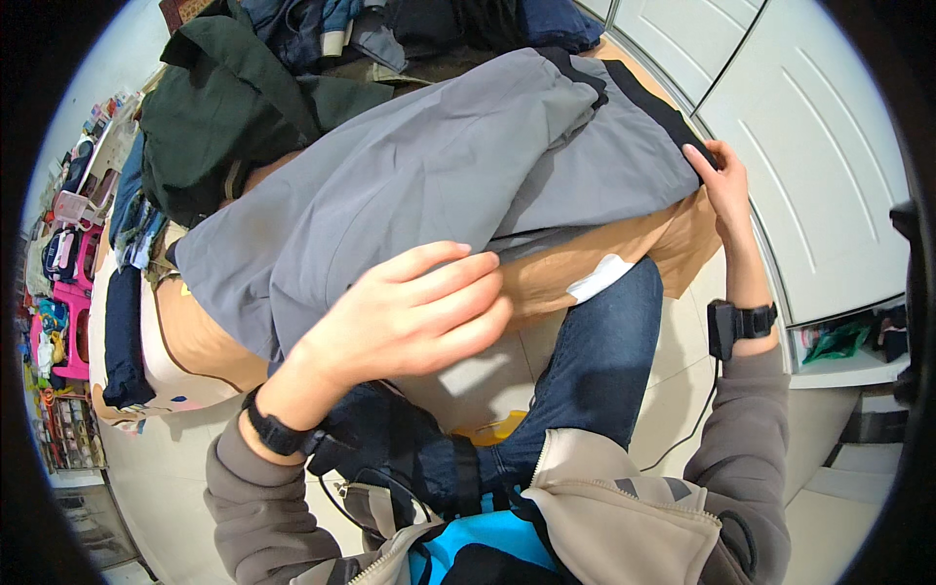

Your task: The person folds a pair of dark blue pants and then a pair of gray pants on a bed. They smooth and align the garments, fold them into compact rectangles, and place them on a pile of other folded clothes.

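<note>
A large grey garment [390, 166] with a black band along its right end lies spread across the tan-covered surface in front of me. It looks like a pair of trousers, though its full shape is partly folded under. My right hand [723, 180] pinches the near corner of the black band, thumb on top and fingers beneath. Over the garment's near edge hovers my left hand [414, 312], its fingers loosely bent and slightly apart, with nothing seen in them. Whether its fingertips touch the cloth is hard to tell.
Behind the grey garment lie a dark green garment [229, 117] and a heap of dark clothes [429, 24]. A folded navy cloth [125, 336] sits at the left edge. White cabinet doors [809, 146] stand close on the right. Shelves with pink items [73, 331] line the far left.
</note>
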The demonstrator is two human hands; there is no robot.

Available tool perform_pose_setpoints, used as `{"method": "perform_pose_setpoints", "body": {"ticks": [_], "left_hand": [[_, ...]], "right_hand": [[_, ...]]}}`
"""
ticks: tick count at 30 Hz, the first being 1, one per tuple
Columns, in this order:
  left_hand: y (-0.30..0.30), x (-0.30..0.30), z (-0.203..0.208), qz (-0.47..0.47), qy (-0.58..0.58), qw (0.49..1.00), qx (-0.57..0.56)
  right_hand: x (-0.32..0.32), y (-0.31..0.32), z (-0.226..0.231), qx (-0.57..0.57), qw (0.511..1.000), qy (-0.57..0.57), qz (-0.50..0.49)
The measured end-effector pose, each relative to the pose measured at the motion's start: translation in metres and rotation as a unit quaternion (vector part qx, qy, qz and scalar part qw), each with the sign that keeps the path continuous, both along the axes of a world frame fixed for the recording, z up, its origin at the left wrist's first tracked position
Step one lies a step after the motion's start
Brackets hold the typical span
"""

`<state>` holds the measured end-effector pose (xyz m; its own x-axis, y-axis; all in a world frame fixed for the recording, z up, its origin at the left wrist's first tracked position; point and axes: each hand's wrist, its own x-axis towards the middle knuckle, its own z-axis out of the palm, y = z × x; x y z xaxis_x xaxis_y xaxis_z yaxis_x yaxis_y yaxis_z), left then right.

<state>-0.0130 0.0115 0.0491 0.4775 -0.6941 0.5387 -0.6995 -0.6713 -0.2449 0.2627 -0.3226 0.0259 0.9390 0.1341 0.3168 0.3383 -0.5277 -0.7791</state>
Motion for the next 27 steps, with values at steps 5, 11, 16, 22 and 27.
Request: {"method": "perform_pose_setpoints", "body": {"ticks": [5,11,16,22,27], "left_hand": [[0.009,0.010,0.003,0.144,0.111,0.983,0.039],[0.040,-0.004,0.008,0.151,0.087,0.984,0.047],[0.034,-0.004,0.006,0.175,0.087,0.981,-0.002],[0.020,0.001,-0.001,0.292,0.076,0.950,-0.080],[0.023,0.006,-0.005,0.190,0.065,0.978,-0.051]], "right_hand": [[0.033,0.005,0.027,0.020,0.997,-0.004,0.075],[0.086,0.019,0.068,0.086,0.993,0.068,0.041],[0.093,0.024,0.049,0.190,0.946,0.247,0.092],[0.063,-0.022,0.013,0.097,0.948,0.200,0.229],[0.051,-0.035,0.014,0.125,0.949,0.200,0.210]]}}
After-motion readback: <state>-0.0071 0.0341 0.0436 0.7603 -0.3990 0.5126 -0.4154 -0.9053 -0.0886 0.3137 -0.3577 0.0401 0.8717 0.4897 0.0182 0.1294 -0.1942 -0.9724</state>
